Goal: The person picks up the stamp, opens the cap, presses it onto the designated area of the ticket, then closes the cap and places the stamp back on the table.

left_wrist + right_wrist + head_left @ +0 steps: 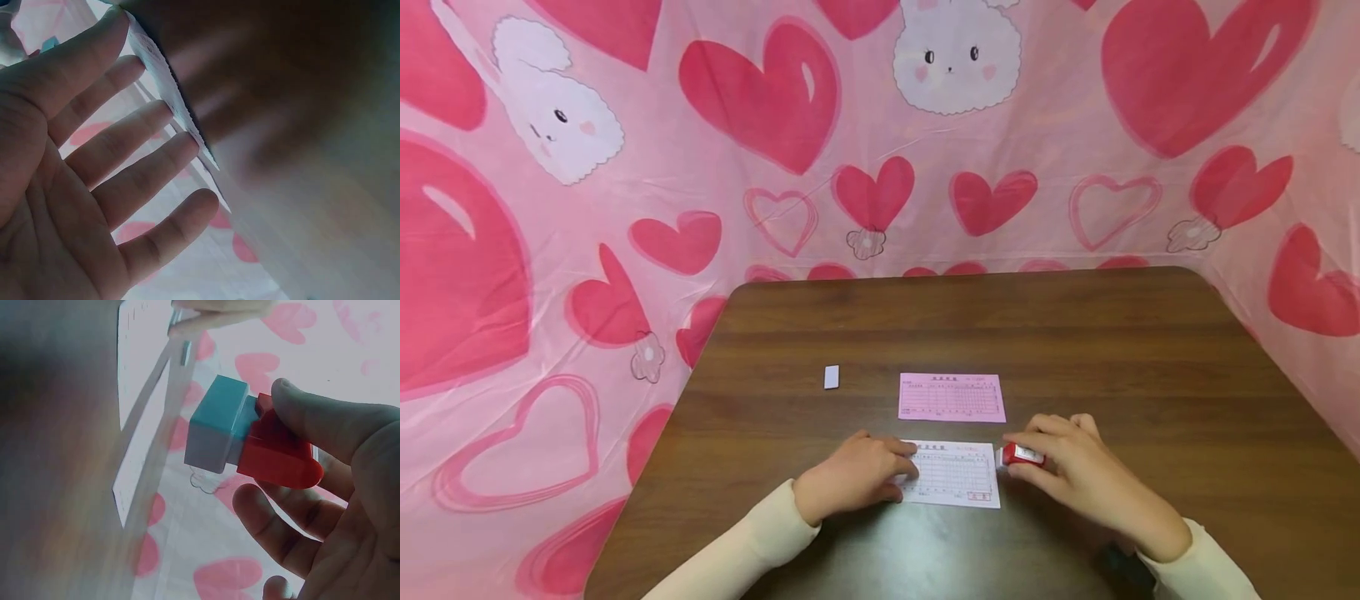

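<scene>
My left hand (859, 473) rests its fingers on the left side of a white printed slip (958, 475) on the table. In the left wrist view, the fingers (147, 162) are spread and nearly straight against the paper. A small red stamped mark (979, 497) is at the slip's lower right corner. To the right of the slip, my right hand (1078, 471) holds a red stamp (1022, 455) on its side between thumb and fingers. The right wrist view shows the stamp's red body (278, 456) and its pale grey-blue block (215, 428) pointing away from the palm.
Beyond the white slip lies a pink slip (951, 397) with the same kind of printed grid. A small white rectangular piece (831, 377) sits farther left on the brown wooden table (1075, 333). Dark material (1123, 567) shows by the right forearm. A heart-patterned cloth (880, 125) surrounds the table.
</scene>
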Available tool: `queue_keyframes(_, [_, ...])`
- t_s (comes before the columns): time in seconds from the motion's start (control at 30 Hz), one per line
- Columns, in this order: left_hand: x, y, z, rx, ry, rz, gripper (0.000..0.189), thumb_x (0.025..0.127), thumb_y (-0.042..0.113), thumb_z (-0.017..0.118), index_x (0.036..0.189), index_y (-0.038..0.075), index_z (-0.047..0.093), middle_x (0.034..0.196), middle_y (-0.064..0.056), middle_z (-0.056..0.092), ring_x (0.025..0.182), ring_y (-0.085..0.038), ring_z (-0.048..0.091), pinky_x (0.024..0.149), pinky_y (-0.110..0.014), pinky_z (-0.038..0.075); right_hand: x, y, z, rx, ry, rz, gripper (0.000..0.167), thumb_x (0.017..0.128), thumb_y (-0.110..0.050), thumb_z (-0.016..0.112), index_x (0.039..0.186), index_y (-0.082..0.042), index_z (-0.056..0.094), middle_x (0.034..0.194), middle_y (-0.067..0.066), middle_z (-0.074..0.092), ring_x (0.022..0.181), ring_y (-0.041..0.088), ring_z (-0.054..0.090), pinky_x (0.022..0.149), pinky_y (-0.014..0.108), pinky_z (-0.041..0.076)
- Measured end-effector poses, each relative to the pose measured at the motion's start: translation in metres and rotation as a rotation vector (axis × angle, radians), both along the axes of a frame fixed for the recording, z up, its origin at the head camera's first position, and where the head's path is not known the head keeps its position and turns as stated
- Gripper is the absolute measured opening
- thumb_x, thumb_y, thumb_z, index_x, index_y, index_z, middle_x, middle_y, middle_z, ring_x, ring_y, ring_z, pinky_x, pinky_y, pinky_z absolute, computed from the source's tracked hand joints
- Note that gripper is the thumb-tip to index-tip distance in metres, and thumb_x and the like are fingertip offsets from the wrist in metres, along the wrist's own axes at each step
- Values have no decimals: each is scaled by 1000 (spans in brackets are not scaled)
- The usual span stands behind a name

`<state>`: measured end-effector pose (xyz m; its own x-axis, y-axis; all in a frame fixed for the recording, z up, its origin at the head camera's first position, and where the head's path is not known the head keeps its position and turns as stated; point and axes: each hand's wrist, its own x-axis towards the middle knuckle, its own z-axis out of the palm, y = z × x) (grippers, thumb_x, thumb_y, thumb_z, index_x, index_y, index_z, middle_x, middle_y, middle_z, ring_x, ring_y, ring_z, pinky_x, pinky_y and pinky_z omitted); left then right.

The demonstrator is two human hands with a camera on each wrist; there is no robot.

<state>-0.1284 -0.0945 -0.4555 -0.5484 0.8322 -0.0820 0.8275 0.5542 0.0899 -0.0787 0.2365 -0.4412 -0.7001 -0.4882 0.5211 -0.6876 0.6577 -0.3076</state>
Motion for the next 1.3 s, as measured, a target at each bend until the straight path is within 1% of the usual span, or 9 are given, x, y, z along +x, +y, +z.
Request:
queue_keyframes(0.1, [0, -9, -1, 13, -10, 21, 31, 85, 31, 89, 114, 25, 81, 137, 2, 71, 127, -9, 65, 84, -38, 52, -1, 2, 3, -14, 3, -15, 56, 99, -64, 50, 110, -18, 81, 91, -23, 59, 76, -6, 53, 79, 32, 23])
queue_keyframes(0.3, [-4, -33, -5, 28, -5, 47, 30, 83, 30, 90, 112, 25, 81, 137, 2, 70, 125, -12, 66, 81, -40, 52, -3, 8, 8, -51, 5, -23, 55, 98, -63, 55, 111, -17, 81, 92, -21, 61, 76, -6, 55, 79, 31, 23])
queue_keyframes(0.47, [-7, -56, -3, 43, -8, 69, 31, 81, 24, 93, 109, 24, 80, 135, 0, 71, 118, -17, 71, 78, -42, 54, -5, 13, 12, -71, 30, -32, 58, 100, -64, 51, 110, -15, 81, 92, -20, 62, 75, -5, 55, 79, 31, 23])
queue_keyframes(0.6, [-7, -77, 1, 72, -48, 107, 34, 79, 16, 93, 108, 22, 79, 135, -3, 70, 112, -22, 73, 75, -46, 54, -6, 16, 14, -79, 45, -41, 61, 100, -65, 49, 110, -14, 81, 93, -19, 63, 74, -5, 56, 80, 32, 24])
queue_keyframes(0.67, [-7, -88, 2, 103, -73, 122, 35, 78, 11, 93, 107, 20, 78, 134, -5, 70, 110, -24, 73, 77, -46, 56, -6, 18, 15, -79, 44, -47, 61, 100, -65, 49, 110, -14, 81, 93, -19, 64, 74, -5, 56, 80, 32, 24])
queue_keyframes(0.77, [-9, -105, 3, 143, -108, 142, 37, 77, 4, 92, 109, 17, 78, 134, -9, 69, 113, -28, 72, 86, -43, 58, -6, 21, 17, -77, 38, -56, 61, 100, -65, 50, 111, -13, 81, 93, -19, 64, 75, -4, 56, 80, 32, 23])
queue_keyframes(0.87, [-12, -119, 3, 165, -134, 163, 38, 78, 1, 91, 112, 15, 78, 135, -12, 68, 116, -31, 71, 93, -42, 58, -6, 25, 18, -78, 39, -67, 63, 99, -66, 50, 111, -13, 81, 93, -19, 64, 76, -2, 57, 80, 33, 23])
queue_keyframes(1.17, [-19, -151, 7, 178, -185, 249, 37, 80, -3, 87, 114, 10, 80, 137, -18, 65, 121, -39, 66, 98, -51, 56, -7, 33, 22, -77, 49, -86, 65, 99, -68, 49, 111, -12, 81, 93, -18, 64, 73, -2, 56, 78, 32, 23])
queue_keyframes(1.3, [-22, -158, 7, 181, -208, 261, 36, 81, -3, 87, 114, 10, 79, 138, -18, 64, 122, -40, 65, 98, -51, 55, -8, 37, 23, -83, 52, -91, 66, 99, -68, 49, 111, -12, 81, 93, -17, 65, 74, -1, 58, 77, 32, 23])
